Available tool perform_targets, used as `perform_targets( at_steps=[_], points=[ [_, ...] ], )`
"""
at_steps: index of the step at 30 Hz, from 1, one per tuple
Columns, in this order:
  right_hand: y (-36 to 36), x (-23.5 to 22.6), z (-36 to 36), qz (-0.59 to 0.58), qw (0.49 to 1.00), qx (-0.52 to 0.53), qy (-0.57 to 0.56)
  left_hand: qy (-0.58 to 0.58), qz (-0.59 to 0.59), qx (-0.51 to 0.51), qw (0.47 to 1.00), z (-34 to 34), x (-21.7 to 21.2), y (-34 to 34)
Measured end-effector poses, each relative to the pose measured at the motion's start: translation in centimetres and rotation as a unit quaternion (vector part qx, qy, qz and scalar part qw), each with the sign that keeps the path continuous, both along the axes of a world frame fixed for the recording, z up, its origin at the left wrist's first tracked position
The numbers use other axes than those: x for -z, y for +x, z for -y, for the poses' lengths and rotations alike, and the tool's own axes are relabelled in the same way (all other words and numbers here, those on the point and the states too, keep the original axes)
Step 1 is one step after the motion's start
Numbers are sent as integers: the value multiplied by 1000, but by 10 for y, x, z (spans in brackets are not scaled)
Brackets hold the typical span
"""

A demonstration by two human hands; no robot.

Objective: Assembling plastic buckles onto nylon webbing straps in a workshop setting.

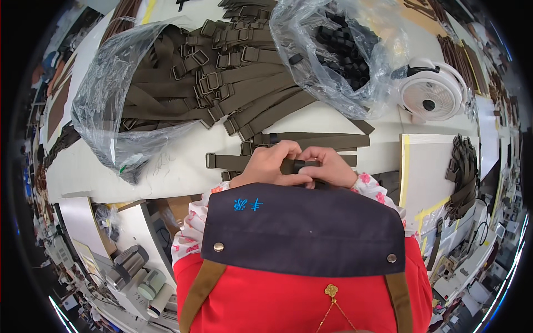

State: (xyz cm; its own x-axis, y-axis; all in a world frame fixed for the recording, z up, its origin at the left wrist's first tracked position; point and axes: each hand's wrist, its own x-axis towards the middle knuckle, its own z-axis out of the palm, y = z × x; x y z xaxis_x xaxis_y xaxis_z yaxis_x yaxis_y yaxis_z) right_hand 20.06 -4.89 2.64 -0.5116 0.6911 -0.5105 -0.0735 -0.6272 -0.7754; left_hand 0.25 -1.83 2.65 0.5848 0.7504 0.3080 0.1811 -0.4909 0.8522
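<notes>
Close to the table's near edge, my left hand [272,165] is closed on an olive webbing strap [287,166], thumb and fingers pinching it. A small black loop [298,165] sits around the strap between my two hands. From the other side my right hand [333,167] grips the same strap just beside the loop, its fingertips curled in; the lower part of this grip is hidden. Under and behind my hands lie several more olive straps [322,137], one ending in a metal buckle [210,160] to the left.
A heap of buckled straps [261,83] spills from a clear plastic bag [97,105] at the far left. Another clear bag [294,33] holds black loops [341,47]. A white fan [430,94] stands right, near a board [425,161] with a strap bundle [463,177].
</notes>
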Motion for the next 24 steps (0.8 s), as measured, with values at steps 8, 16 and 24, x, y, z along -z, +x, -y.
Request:
perform_targets(
  at_steps=[8, 16, 24],
  points=[
    [23, 4, -6, 181, 949, -126, 225, -38, -212, 43, 976, -2, 9, -7],
    [132, 13, -17, 428, 731, -47, 529, 99, -325, -69, 938, -13, 26, -42],
    [177, 24, -53, 594, 640, -55, 485, 220, -347, -76, 909, -13, 84, 8]
  ],
)
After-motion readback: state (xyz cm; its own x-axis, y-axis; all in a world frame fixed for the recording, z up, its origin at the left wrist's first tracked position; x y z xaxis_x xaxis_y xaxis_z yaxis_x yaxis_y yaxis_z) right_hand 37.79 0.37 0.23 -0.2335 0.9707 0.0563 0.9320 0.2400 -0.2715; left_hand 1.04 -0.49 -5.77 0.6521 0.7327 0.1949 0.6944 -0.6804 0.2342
